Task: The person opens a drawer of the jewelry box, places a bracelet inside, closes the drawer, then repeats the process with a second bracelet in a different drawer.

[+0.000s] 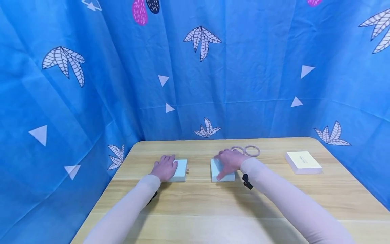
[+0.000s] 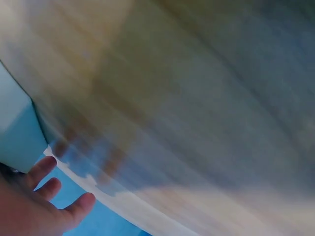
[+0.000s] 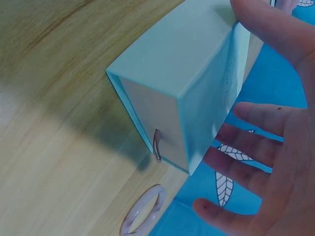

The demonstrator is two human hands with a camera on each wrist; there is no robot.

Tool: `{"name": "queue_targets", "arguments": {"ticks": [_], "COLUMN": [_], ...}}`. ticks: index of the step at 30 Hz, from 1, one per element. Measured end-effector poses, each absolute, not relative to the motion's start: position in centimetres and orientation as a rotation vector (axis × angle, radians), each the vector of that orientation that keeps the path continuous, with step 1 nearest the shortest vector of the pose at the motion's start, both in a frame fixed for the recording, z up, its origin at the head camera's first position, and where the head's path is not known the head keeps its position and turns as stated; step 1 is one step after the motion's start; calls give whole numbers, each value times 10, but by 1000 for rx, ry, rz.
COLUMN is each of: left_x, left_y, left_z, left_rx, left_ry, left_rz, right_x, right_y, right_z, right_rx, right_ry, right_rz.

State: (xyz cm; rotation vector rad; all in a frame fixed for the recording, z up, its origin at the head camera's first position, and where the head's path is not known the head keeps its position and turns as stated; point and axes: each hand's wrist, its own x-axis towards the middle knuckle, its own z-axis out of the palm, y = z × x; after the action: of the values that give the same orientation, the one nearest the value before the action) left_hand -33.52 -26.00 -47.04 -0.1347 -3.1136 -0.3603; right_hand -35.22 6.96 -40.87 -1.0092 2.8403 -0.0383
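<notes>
Two light-blue boxes lie on the wooden table, one by each hand. My left hand [image 1: 166, 168] rests with extended fingers over the left part of the left box [image 1: 181, 169]; a small pull [image 1: 187, 170] sticks out from that box's right side. Over the right box [image 1: 215, 171] my right hand [image 1: 230, 162] is spread, its thumb at the front. In the right wrist view the thumb touches the box's edge, while the other fingers look straight and apart. A ribbon loop [image 3: 156, 146] hangs on the pale end of this box.
Two pale purple bangles lie behind the right hand, the right bangle [image 1: 253, 156] beside the left one [image 1: 237, 147]. A cream-topped box [image 1: 303, 161] sits at the table's right. Blue curtains [image 1: 250, 74] enclose the wooden table [image 1: 195, 203] at the back and sides.
</notes>
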Motion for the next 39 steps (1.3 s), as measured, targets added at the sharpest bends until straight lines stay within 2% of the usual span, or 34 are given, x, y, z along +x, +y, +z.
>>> {"name": "queue_targets", "arguments": {"ticks": [14, 23, 39], "left_x": [-332, -342, -330], "left_y": [-257, -254, -186], "left_z": [-457, -453, -427], "left_rx": [-143, -165, -292], "left_ry": [-3135, -3097, -3029], "left_rz": [-368, -371, -273], "right_x": [-347, -342, -340], "right_y": [87, 104, 133], "right_z": [-407, -408, -416], "right_rx": [-1063, -1048, -996], "right_ry": [2896, 2923, 2967], "right_rz": [-159, -291, -288]}}
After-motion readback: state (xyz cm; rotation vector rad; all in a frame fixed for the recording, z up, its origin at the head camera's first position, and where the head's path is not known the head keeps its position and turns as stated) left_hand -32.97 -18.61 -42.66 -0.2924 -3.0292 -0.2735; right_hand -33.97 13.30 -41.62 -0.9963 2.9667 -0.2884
